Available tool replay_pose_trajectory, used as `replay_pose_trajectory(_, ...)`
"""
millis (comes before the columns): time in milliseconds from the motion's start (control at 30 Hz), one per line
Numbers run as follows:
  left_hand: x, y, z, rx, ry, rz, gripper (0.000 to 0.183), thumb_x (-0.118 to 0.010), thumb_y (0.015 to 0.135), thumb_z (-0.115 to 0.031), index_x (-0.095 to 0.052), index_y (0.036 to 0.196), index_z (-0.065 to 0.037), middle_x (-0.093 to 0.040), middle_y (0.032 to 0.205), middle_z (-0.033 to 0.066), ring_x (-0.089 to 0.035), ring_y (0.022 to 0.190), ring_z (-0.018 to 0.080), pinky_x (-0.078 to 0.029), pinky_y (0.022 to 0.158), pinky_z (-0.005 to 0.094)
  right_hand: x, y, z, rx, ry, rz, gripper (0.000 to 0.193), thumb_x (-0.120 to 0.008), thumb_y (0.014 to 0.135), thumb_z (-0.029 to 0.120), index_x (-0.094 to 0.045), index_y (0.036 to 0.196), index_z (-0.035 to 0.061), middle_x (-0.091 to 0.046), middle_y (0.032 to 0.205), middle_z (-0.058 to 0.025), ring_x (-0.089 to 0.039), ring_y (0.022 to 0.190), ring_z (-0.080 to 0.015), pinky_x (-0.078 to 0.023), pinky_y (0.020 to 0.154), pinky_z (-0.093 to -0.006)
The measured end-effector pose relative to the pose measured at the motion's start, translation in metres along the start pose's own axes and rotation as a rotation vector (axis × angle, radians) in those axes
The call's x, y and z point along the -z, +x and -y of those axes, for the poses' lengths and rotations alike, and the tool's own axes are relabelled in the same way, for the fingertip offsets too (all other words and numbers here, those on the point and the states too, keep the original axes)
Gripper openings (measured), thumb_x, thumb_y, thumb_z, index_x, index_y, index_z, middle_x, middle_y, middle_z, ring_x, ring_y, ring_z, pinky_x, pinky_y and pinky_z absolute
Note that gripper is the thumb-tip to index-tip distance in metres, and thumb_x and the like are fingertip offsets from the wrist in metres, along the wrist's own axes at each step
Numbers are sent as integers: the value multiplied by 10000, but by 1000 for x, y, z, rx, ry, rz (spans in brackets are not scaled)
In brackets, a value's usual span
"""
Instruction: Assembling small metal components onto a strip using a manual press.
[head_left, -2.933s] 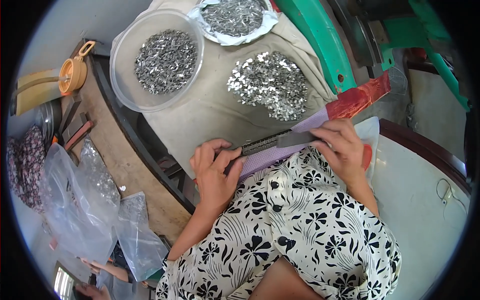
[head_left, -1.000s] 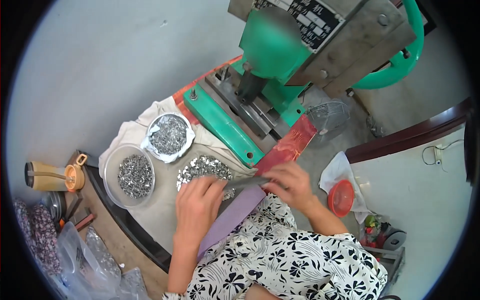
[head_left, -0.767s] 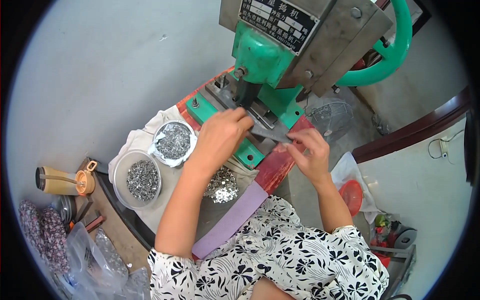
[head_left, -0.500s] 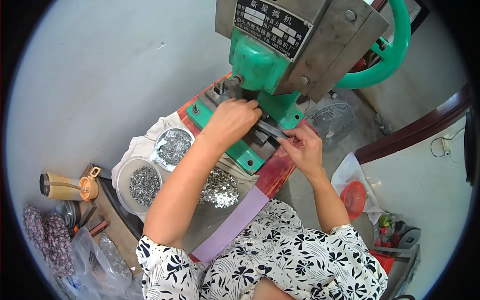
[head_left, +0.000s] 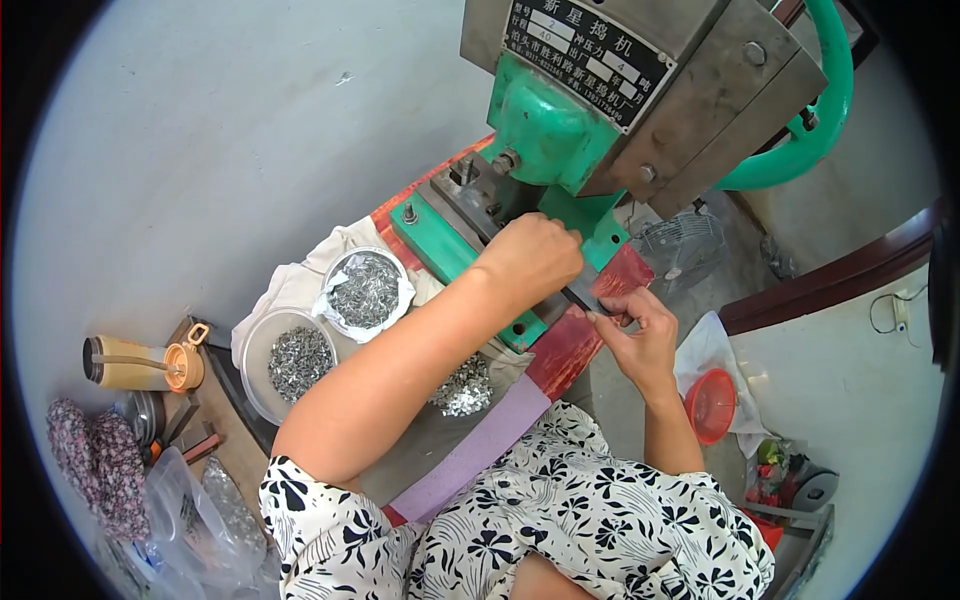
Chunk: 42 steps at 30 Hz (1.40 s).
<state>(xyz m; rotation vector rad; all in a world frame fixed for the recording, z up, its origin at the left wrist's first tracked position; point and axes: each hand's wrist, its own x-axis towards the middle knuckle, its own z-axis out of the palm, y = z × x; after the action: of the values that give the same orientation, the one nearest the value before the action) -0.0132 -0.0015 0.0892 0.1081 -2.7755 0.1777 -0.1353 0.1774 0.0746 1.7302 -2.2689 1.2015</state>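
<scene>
Here I am at the green press [head_left: 555, 125], both hands in close. My left hand [head_left: 540, 252] is right over the press's bed, knuckles up, wrist bent; its fingertips are hidden beneath it, so I can't tell whether they grasp anything. My right hand [head_left: 645, 328] is just off the press's near right corner, thumb and fingers pinched on the near end of a dark metal strip [head_left: 577, 299]. That strip slants from my right fingers to the press's bed, its far end out of sight under my left hand.

Left of the press, 2 containers: a white-lined bowl [head_left: 404, 297] of silvery slivers just beside its base, then a clear tub [head_left: 257, 388] of small metal bits farther out. In front of the press, to the left, a pile of shiny pieces [head_left: 465, 388] shows partly past my left forearm. A lilac band [head_left: 470, 450] runs nearer me than the press, and well right of it sits 1 red basin [head_left: 712, 405].
</scene>
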Motion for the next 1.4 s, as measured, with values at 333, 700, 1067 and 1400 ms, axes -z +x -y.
replay_pose_trajectory(333, 3, -28, -23, 121, -24, 34, 178, -624, 773, -159, -705, 899, -63, -655, 955, 41, -634, 969, 184, -503, 811, 313, -22, 15, 2, -100, 97, 83, 193, -820, 706, 81, -728, 847, -13, -622, 717, -82, -605, 577, -156, -487, 546, -278)
replay_pose_trajectory(700, -29, -58, -34, 270, -190, -193, 441, -570, 822, -118, -609, 1246, 0, -596, 1312, 110, -553, 1240, 247, -452, 1012, 367, -43, 21, -30, -387, 734, 158, 333, -746, 806, 7, -710, 1136, 12, -691, 809, -83, -647, 641, -110, -523, 562, -227)
replay_pose_trajectory(1067, -36, -57, -38, 294, -195, -235, 434, -554, 833, -113, -607, 1251, -8, -598, 1305, 105, -552, 1238, 238, -439, 1020, 361, -77, 75, -75, 25, 221, 294, 300, -661, 926, 171, -665, 1182, 15, -576, 1127, -112, -512, 1104, -227, -396, 977, -329)
replay_pose_trajectory(1400, -40, -57, -37, 295, -179, -261, 426, -556, 833, -123, -610, 1243, -17, -598, 1306, 88, -547, 1249, 224, -427, 1022, 360, -79, 83, -79, -157, 509, 452, 238, -618, 975, 206, -650, 1074, -8, -588, 1023, -56, -533, 1001, -151, -417, 898, -292)
